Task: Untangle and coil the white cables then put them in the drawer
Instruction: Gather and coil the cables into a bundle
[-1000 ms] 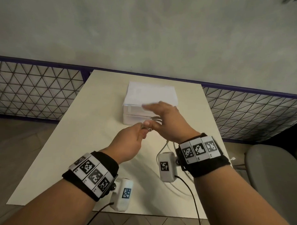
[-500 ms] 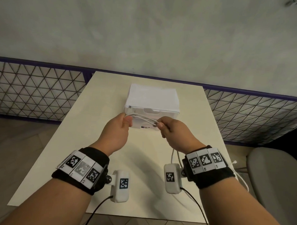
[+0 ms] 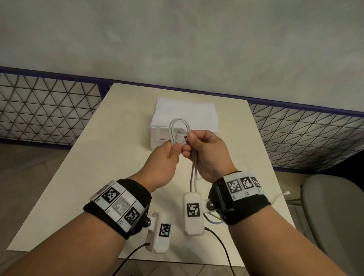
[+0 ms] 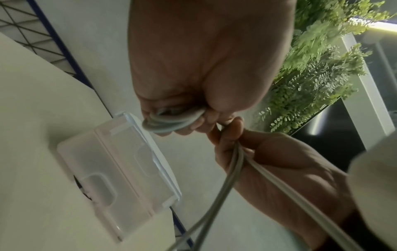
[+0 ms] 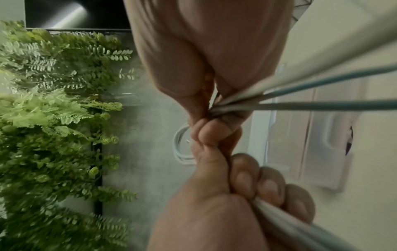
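Note:
Over the middle of the table, both hands hold one white cable (image 3: 178, 127) bent into a loop that stands up above them. My left hand (image 3: 176, 150) grips the gathered turns (image 4: 171, 122) in a fist. My right hand (image 3: 189, 139) pinches the strands right beside it, thumb against fingers (image 5: 214, 112). Two strands (image 3: 194, 175) hang down between my wrists. The white drawer unit (image 3: 186, 111) stands just behind the hands, its translucent fronts (image 4: 120, 169) facing me and looking closed. A plug end shows inside the loop.
The cream table (image 3: 118, 156) runs to the wall. A second white cable end (image 3: 282, 196) pokes out at the table's right edge. A grey chair (image 3: 335, 215) stands to the right. Green foliage (image 5: 53, 118) fills one side of the wrist views.
Half a second ago my hands were apart with the cable stretched between them before the drawer unit. They have come together, and the cable now forms an upright loop.

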